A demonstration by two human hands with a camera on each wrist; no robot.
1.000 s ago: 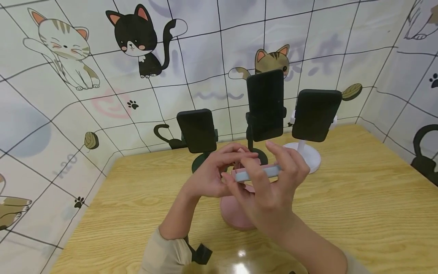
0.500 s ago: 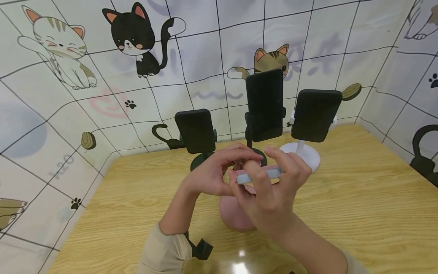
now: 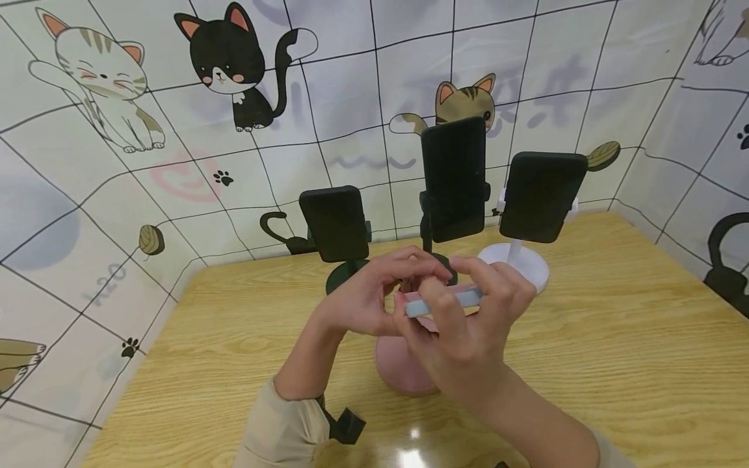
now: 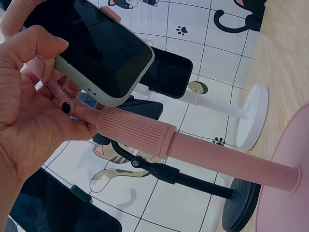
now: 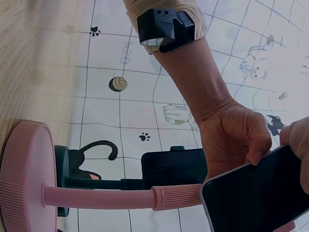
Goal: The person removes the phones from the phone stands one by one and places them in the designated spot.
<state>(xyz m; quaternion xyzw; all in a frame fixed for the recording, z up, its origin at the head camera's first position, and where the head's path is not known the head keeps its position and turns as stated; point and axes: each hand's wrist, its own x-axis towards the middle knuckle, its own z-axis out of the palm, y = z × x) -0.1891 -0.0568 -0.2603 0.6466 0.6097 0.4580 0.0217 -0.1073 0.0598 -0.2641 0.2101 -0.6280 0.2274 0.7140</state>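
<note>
A pink phone stand (image 3: 404, 367) stands upright on the table in front of me, its ribbed collar (image 4: 137, 130) below the head. My left hand (image 3: 365, 296) grips the stand's head, which is mostly hidden behind fingers and phone. My right hand (image 3: 471, 328) holds a smartphone (image 4: 108, 53) in a pale case by its edges, nearly edge-on in the head view. The phone is against or just in front of the stand's head; contact with the holder cannot be told. In the right wrist view, the left thumb (image 5: 260, 145) lies at the phone's edge.
Behind the hands stand a dark green stand (image 3: 345, 276), a black stand (image 3: 427, 244) and a white stand (image 3: 529, 263), each bearing a dark phone. A wall cloth (image 3: 351, 84) printed with cats backs the wooden table (image 3: 234, 364). A black wrist camera (image 3: 348, 426) sits on the left forearm.
The phone and right hand have shifted slightly to the right. The left fingers reach a little further over the stand's head. The standing phones behind have stayed in place.
</note>
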